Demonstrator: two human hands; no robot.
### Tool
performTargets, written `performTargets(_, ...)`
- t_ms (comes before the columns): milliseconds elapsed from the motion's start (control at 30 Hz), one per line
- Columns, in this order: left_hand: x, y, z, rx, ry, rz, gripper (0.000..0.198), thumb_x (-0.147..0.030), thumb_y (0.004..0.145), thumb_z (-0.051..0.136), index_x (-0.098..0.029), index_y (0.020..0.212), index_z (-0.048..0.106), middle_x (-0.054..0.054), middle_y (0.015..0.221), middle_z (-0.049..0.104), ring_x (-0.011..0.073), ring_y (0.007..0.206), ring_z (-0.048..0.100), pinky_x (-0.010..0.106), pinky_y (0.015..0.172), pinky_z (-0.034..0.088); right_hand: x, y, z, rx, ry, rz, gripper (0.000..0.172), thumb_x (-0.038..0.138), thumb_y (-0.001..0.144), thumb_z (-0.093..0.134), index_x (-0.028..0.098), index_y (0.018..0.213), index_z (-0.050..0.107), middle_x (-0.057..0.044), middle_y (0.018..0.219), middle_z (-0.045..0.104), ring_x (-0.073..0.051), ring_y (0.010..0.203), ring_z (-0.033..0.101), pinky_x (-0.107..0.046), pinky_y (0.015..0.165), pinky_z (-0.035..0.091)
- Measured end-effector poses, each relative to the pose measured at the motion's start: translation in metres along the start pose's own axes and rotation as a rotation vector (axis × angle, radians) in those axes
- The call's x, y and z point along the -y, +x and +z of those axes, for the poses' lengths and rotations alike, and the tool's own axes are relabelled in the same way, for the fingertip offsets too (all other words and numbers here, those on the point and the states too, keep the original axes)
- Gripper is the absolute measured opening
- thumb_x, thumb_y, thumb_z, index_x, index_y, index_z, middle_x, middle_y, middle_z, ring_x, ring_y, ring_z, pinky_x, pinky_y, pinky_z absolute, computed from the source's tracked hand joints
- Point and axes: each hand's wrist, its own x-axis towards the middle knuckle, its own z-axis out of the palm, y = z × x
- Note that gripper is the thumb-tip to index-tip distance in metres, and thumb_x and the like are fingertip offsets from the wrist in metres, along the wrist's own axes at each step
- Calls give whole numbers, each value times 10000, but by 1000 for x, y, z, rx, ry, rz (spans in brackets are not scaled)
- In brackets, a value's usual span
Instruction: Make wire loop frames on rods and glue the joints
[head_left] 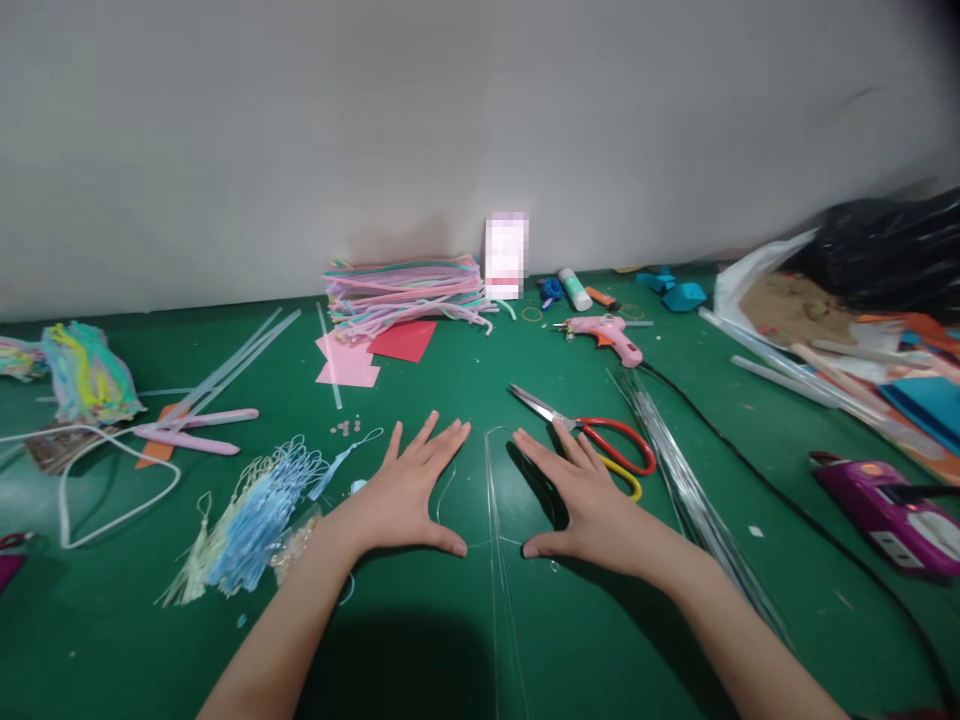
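My left hand [409, 495] lies palm down with its fingers spread and nothing gripped in it. Facing it, my right hand [581, 495] is also spread. Between them runs thin clear line [493, 520], several strands coming toward me, with fine curves bending out toward both hands; whether it loops round my fingers I cannot tell. Red and yellow-handled scissors [551, 408] lie just beyond my right hand, partly hidden by its fingers. Left of my left hand are blue tassels [259, 515], pale green tassels [196, 560] and a small clear bag [294, 545], partly covered by my forearm.
Pastel pipe cleaners [409, 295] lie by the wall, near pink paper [349, 365] and red paper [405, 341]. A pink glue gun [611, 335] trails a black cord [720, 440] rightward. Silvery strands [690, 480] lie beside my right forearm. A purple power strip [885, 515] sits far right.
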Motion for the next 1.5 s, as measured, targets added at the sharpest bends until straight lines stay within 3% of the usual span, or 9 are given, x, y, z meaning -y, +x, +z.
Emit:
performTargets(333,-17,-30,-2,-109,25,2,1087,-723,706,612,-339,1523,6,38,1615,30,330,1461,-39,597,1152,25,6,-27,0,-86,52,-33,927,589,678,720,341,1472,309,-55,1554,295,-370,1458,37,-636,1096,237)
performTargets(500,-43,-58,44,-314,108,-72,317,-342,930,504,-257,1221,595,68,1432,475,318,1426,238,601,1144,197,34,-59,27,-269,128,48,174,361,855,612,249,977,667,-118,1227,555,-338,1265,411,-545,992,422)
performTargets(600,-61,-65,74,-404,142,-95,285,-260,939,472,-251,1181,623,91,1313,568,307,1340,403,600,1080,347,54,-66,42,-309,198,88,134,323,874,583,242,955,652,-110,1039,583,-288,1029,535,-504,868,497)
performTargets(733,-75,-68,90,-459,227,-38,354,-262,925,498,-249,1272,570,111,1406,498,355,1363,358,638,988,433,61,-61,42,-348,279,84,213,263,888,550,251,1088,621,-96,1046,591,-256,994,556,-461,866,505)
performTargets(933,-62,-55,68,-515,232,-24,326,-270,947,454,-202,1233,595,126,1308,570,351,1332,393,598,1026,405,42,-24,15,-390,250,203,146,283,899,526,194,975,612,-85,927,638,-234,837,608,-392,753,507)
performTargets(1067,-62,-21,29,-368,130,-265,296,-310,980,382,-190,1055,641,93,1032,651,255,1027,595,411,863,523,39,7,7,-396,150,230,143,300,897,523,179,853,585,-77,841,627,-222,744,598,-356,677,469)
performTargets(1167,-77,14,9,-273,173,-488,285,-349,957,426,-157,975,636,126,1016,639,280,988,613,375,757,536,40,20,8,-410,144,181,121,283,885,530,185,833,579,-65,811,628,-217,746,599,-338,686,450)
performTargets(1367,-98,60,14,-190,163,-650,246,-143,917,451,-23,1047,624,211,933,657,305,925,667,380,739,537,35,21,4,-394,213,201,127,235,881,488,190,828,594,-61,805,655,-210,756,610,-318,680,440)
performTargets(1500,-96,70,15,-89,112,-624,235,-250,943,528,-130,1129,604,114,1101,636,223,955,639,400,807,535,32,19,-2,-413,231,218,149,251,877,481,189,828,608,-57,792,669,-209,752,622,-313,665,436)
